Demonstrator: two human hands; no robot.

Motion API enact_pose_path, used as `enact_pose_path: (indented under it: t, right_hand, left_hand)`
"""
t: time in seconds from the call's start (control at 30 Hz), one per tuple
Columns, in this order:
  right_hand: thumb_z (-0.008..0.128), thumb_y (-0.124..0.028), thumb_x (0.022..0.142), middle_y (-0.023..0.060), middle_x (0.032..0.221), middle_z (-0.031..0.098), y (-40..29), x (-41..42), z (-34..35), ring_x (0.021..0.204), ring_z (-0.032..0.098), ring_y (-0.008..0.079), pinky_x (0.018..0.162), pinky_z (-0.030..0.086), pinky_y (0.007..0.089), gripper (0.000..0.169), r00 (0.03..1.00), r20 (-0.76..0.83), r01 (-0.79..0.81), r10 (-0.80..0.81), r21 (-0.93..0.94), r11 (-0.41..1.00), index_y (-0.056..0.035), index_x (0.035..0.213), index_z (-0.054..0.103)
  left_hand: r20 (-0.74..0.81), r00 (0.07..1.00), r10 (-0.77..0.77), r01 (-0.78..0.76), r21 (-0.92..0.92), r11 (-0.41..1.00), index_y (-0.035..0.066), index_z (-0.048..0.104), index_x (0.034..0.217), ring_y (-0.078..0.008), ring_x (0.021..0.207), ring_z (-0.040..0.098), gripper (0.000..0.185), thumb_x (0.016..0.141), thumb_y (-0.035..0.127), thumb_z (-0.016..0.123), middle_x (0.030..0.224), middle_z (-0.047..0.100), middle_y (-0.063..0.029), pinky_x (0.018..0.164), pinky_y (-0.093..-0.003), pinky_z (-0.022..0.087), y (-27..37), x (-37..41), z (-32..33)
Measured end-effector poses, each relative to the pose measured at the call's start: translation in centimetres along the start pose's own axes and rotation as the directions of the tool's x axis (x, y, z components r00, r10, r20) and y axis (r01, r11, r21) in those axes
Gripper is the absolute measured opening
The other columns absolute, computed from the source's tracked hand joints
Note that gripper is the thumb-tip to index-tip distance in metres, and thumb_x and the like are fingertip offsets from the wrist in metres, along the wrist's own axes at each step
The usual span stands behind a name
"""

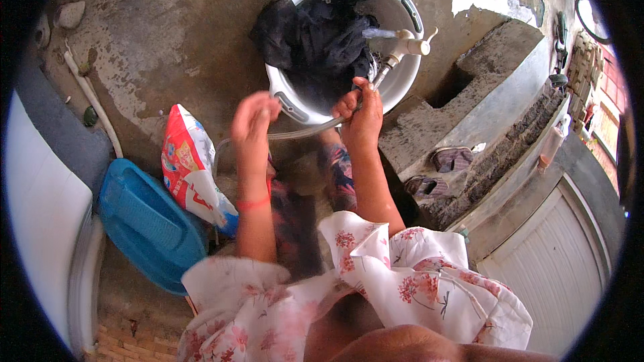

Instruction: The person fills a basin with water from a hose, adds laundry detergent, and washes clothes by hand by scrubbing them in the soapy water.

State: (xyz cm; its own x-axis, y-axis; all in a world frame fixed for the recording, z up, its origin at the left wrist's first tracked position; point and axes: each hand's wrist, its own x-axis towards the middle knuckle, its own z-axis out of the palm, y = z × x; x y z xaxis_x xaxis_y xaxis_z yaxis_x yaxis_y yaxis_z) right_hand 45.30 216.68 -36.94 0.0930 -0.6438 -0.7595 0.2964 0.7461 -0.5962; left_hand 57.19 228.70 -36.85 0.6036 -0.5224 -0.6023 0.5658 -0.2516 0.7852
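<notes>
My right hand (363,115) grips the clear hose (302,133) just below its metal joint with a pale tap (410,47). The tap hangs over a white basin (413,78) with grey handles, and water runs from its spout. Dark cloth (322,35) fills much of the basin and drapes over its far and left rim. My left hand (254,115) is raised beside the basin's near left handle, above the hose. It is blurred, its fingers loosely bent, and I see nothing in it.
At left, a red and white printed bag (193,166) leans by a blue plastic washboard tub (151,221). A pale pipe (93,95) lies beyond. To the right are a concrete ledge (468,95) with a dark opening and a pair of slippers (450,160).
</notes>
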Motion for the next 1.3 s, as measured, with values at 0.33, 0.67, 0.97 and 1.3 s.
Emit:
enact_pose_path:
  t: [0.33,0.67,0.97,1.3]
  right_hand:
    - [0.038,-0.032,0.089,-0.0013,0.053,0.03,1.7,-0.1,0.7,0.042,0.027,0.0097,0.041,0.027,0.0262,0.025,0.999,-0.005,0.033,-0.033,-0.093,0.995,-0.0086,0.091,0.047]
    - [0.041,-0.031,0.089,0.0011,0.051,0.034,1.2,-0.2,1.3,0.04,0.032,0.0117,0.037,0.03,0.0273,0.024,0.996,0.083,0.038,-0.034,-0.058,0.998,-0.0081,0.092,0.047]
    - [0.042,-0.03,0.089,0.0014,0.052,0.035,1.8,-1.1,1.5,0.041,0.034,0.012,0.038,0.031,0.0271,0.023,0.984,0.178,-0.006,0.017,-0.063,0.998,-0.0076,0.093,0.047]
    - [0.041,-0.03,0.09,0.0019,0.053,0.036,1.3,-0.6,1.5,0.041,0.034,0.0116,0.038,0.032,0.027,0.024,0.982,0.185,0.058,-0.035,-0.119,0.991,-0.0071,0.094,0.047]
  left_hand:
    - [-0.05,0.95,-0.309,0.297,-0.169,0.94,0.0,0.051,0.101,-0.0152,0.074,0.057,0.019,0.085,0.01,0.048,0.087,0.059,-0.0088,0.068,-0.0266,0.047,-10.3,-8.8,-2.8]
    - [0.08,0.968,-0.237,0.248,-0.188,0.95,0.0,0.051,0.102,-0.0153,0.076,0.057,0.021,0.085,0.012,0.049,0.088,0.059,-0.0089,0.07,-0.0263,0.047,-9.0,-7.2,-0.7]
    - [0.1,0.975,-0.2,0.217,-0.207,0.954,0.0,0.051,0.102,-0.0151,0.076,0.057,0.021,0.085,0.012,0.05,0.088,0.058,-0.0087,0.07,-0.0264,0.046,-9.4,-7.4,-0.8]
    - [0.137,0.969,-0.205,0.233,-0.231,0.945,0.001,0.05,0.103,-0.0148,0.077,0.056,0.021,0.085,0.011,0.048,0.088,0.058,-0.0078,0.07,-0.0258,0.045,-8.5,-7.5,-0.5]
